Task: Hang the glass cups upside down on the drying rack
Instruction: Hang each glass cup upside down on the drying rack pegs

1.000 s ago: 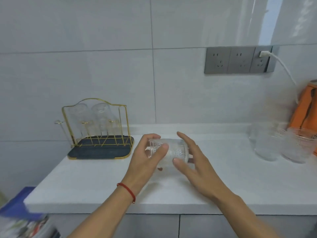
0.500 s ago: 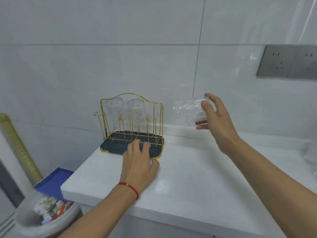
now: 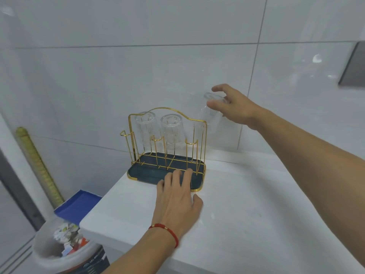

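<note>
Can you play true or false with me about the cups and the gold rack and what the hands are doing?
1. Two glass cups already hang upside down on the drying rack. True.
2. The right hand is empty. False: it holds a glass cup in the air beside the rack's right end.
3. The left hand rests on the rack's dark tray. True: its fingers lie on the tray's front edge.
4. The held cup is already on a prong. False: it is off the rack.
5. A red string is on the right wrist. False: the red bracelet is on the left wrist.
</note>
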{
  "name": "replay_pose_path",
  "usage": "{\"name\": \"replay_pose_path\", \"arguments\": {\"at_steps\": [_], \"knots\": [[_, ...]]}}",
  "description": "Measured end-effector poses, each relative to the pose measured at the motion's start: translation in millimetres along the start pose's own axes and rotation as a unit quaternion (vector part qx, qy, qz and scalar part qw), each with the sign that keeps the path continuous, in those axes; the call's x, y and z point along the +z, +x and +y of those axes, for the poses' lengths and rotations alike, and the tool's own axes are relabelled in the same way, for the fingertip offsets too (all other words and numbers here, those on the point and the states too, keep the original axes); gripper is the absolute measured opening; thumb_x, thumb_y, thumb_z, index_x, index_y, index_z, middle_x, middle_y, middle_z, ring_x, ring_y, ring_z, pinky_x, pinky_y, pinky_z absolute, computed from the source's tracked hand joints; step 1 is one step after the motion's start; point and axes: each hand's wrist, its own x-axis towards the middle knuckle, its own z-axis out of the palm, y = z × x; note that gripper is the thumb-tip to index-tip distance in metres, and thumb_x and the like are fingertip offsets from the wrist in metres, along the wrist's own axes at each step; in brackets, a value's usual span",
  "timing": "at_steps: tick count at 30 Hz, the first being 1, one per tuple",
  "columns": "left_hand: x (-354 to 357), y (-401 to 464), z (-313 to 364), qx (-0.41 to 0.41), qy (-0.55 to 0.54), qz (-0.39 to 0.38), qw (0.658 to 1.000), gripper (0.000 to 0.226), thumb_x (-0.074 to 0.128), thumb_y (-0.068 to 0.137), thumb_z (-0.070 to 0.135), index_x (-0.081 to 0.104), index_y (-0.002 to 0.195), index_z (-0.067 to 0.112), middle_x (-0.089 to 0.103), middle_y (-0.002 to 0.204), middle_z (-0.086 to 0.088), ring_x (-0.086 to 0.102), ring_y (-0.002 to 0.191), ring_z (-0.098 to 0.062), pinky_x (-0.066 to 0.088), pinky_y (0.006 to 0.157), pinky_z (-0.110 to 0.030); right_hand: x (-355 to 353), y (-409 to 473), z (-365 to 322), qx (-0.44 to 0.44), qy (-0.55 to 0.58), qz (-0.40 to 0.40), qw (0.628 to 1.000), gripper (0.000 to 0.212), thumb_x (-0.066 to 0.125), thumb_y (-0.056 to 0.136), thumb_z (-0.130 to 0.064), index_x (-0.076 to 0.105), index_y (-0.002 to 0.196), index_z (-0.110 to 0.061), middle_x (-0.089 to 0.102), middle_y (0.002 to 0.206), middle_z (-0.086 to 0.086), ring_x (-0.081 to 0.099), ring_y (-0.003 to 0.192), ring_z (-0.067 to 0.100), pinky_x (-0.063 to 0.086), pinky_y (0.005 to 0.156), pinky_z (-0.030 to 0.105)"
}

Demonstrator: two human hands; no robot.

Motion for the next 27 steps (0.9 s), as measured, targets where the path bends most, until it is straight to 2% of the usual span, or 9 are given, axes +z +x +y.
{"name": "replay_pose_path", "arguments": {"at_steps": [4, 6, 9, 15, 21, 24, 27], "knots": [[-0.2, -0.2, 0.8, -0.006, 0.013, -0.008, 1.000, 0.058, 0.040, 0.083, 0.037, 0.033, 0.140, 0.025, 0.047, 0.128, 0.000, 0.041, 0.120, -0.024, 0.040, 0.104, -0.044, 12.8, 4.3, 5.2, -0.001, 0.020, -0.057, 0.998, 0.064, 0.071, 0.096, -0.041, 0.042, 0.151, -0.026, 0.059, 0.130, 0.009, 0.063, 0.103, 0.023, 0.053, 0.097, 0.037], [-0.8, -0.3, 1.5, -0.007, 0.015, -0.009, 1.000, 0.057, 0.037, 0.084, 0.037, 0.033, 0.140, 0.025, 0.048, 0.124, 0.000, 0.042, 0.115, -0.024, 0.040, 0.102, -0.043, 19.0, 5.1, 9.3, 0.005, 0.031, -0.078, 0.996, 0.061, 0.074, 0.095, -0.032, 0.044, 0.148, -0.026, 0.062, 0.130, 0.012, 0.065, 0.110, 0.027, 0.053, 0.100, 0.040], [-1.6, -0.4, 1.9, -0.007, 0.014, -0.006, 1.000, 0.055, 0.033, 0.087, 0.036, 0.034, 0.140, 0.024, 0.050, 0.121, 0.000, 0.043, 0.111, -0.023, 0.041, 0.101, -0.042, 23.8, 6.9, 13.4, 0.021, 0.054, -0.102, 0.993, 0.062, 0.080, 0.091, -0.021, 0.049, 0.144, -0.026, 0.065, 0.130, 0.007, 0.062, 0.122, 0.028, 0.048, 0.111, 0.048], [-1.9, -0.1, 1.8, -0.010, 0.010, -0.002, 1.000, 0.054, 0.034, 0.087, 0.035, 0.036, 0.139, 0.023, 0.049, 0.117, -0.001, 0.044, 0.107, -0.023, 0.040, 0.100, -0.041, 31.1, 8.1, 18.1, 0.031, 0.089, -0.133, 0.987, 0.066, 0.085, 0.085, -0.011, 0.053, 0.142, -0.020, 0.065, 0.138, 0.006, 0.060, 0.129, 0.028, 0.043, 0.116, 0.049], [-3.6, -0.2, 2.0, -0.006, -0.001, 0.013, 1.000, 0.052, 0.038, 0.086, 0.032, 0.041, 0.136, 0.020, 0.051, 0.113, -0.002, 0.046, 0.103, -0.024, 0.044, 0.093, -0.041, 35.0, 2.6, 19.8, 0.021, 0.080, -0.115, 0.990, 0.075, 0.086, 0.085, -0.019, 0.049, 0.150, -0.021, 0.055, 0.148, 0.009, 0.057, 0.134, 0.028, 0.045, 0.114, 0.047], [-6.4, -0.4, 3.2, -0.005, -0.004, 0.019, 1.000, 0.050, 0.041, 0.085, 0.031, 0.044, 0.133, 0.020, 0.052, 0.113, -0.002, 0.046, 0.102, -0.024, 0.045, 0.090, -0.040, 31.1, -10.6, 24.1, 0.026, 0.082, -0.087, 0.993, 0.072, 0.084, 0.086, -0.020, 0.049, 0.149, -0.019, 0.058, 0.142, 0.008, 0.061, 0.128, 0.023, 0.049, 0.111, 0.044], [-10.6, 0.0, 5.2, -0.007, 0.009, 0.020, 1.000, 0.046, 0.047, 0.084, 0.030, 0.047, 0.129, 0.020, 0.052, 0.111, -0.002, 0.046, 0.102, -0.023, 0.046, 0.082, -0.038, 22.6, -40.0, 34.9, 0.028, 0.078, -0.044, 0.996, 0.062, 0.081, 0.090, -0.021, 0.053, 0.145, -0.019, 0.062, 0.135, 0.006, 0.063, 0.123, 0.019, 0.052, 0.101, 0.033]]}}
